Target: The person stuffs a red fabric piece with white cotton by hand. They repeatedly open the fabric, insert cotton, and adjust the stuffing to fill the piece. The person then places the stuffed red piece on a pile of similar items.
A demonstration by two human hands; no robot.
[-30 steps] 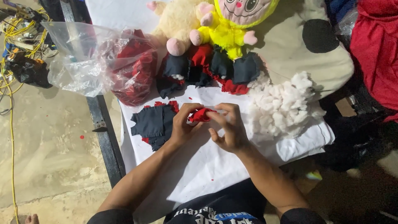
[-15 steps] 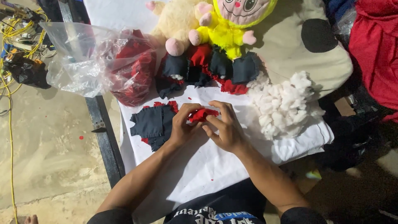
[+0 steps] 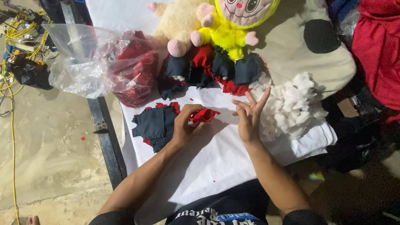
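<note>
Left hand: the left hand [image 3: 183, 125] is closed, pinching a small red fabric piece [image 3: 205, 115] between thumb and fingers just above the white-covered worktop [image 3: 216, 162].
Right hand: the right hand [image 3: 248, 118] is open and holds nothing, fingers spread and pointing toward 1 o'clock, just short of the heap of white fluffy stuffing [image 3: 289, 106].
Red piece: it sits between the two hands, near the worktop's middle, with its free end toward 3 o'clock.
Beside the left hand: a flat stack of dark navy fabric pieces with red edges [image 3: 155, 124] lies at 9 o'clock of it, touching the wrist.
Farther off: at 12 o'clock, a row of small navy and red sewn garments [image 3: 216, 68] under a yellow-clad plush doll [image 3: 231, 29] and a cream plush toy [image 3: 179, 25]; at 10 o'clock, a clear plastic bag of red cloth [image 3: 108, 62].
Doing it well: it seems wise to hold the red piece's opening wide and firm, and take only a small tuft, so that the filling goes in evenly without bunching.
</note>
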